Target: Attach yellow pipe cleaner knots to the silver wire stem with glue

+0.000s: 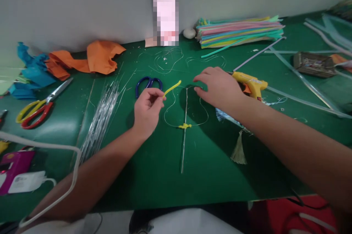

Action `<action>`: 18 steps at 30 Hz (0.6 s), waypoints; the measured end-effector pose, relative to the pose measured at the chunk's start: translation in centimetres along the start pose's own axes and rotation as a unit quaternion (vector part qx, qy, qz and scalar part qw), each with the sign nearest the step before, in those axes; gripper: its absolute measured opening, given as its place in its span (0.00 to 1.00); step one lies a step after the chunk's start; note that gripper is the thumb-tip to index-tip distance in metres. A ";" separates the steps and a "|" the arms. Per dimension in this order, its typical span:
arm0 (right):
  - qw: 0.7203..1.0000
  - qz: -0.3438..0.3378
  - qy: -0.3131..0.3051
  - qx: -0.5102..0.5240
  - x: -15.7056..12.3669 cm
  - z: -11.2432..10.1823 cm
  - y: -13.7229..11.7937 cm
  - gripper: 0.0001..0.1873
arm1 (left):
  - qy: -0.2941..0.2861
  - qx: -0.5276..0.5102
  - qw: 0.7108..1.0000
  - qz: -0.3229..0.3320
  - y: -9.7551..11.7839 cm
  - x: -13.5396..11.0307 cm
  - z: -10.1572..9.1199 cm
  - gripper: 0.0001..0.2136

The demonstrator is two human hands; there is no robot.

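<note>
My left hand (147, 110) pinches a short yellow pipe-cleaner piece (172, 88) between thumb and fingers, held just above the green mat. My right hand (217, 86) rests palm down, fingers spread and touching the top of a thin wire frame (186, 116). That frame is a straight wire with two curved loops, tied at the middle with a yellow knot (184, 126). A yellow glue gun (250, 83) lies just behind my right hand.
Blue-handled scissors (148, 84) lie behind my left hand, a bundle of thin wires (102, 118) to its left, yellow-red scissors (41, 106) further left. Orange paper (93, 59), a stack of coloured strips (239, 30), a tassel (238, 149) and a white cable (63, 175) lie around.
</note>
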State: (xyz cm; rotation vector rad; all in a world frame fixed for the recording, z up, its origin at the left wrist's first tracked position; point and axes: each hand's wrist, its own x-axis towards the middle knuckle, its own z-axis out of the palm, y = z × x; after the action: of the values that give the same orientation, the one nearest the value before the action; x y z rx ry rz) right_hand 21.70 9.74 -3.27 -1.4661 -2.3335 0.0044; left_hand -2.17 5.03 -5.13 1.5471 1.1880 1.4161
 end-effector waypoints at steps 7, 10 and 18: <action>0.998 -0.022 -0.062 -0.002 1.4 2.6 0.6 0.08 | -0.018 0.007 1.000 -0.006 -0.1 -0.1 0.1 0.07; 0.998 0.007 -0.050 0.042 1.1 2.4 0.4 0.07 | -0.013 -0.014 1.000 -0.023 0.0 0.1 0.2 0.06; 0.957 0.060 -0.082 0.273 0.3 0.9 0.0 0.03 | -0.005 -0.111 0.993 -0.040 -1.1 1.1 -0.1 0.16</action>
State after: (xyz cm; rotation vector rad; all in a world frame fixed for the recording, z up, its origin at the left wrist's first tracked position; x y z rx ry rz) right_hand 21.33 10.16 -3.97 -1.3473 -2.1127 0.7649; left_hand -2.43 6.38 -5.82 1.3379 1.0355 1.4340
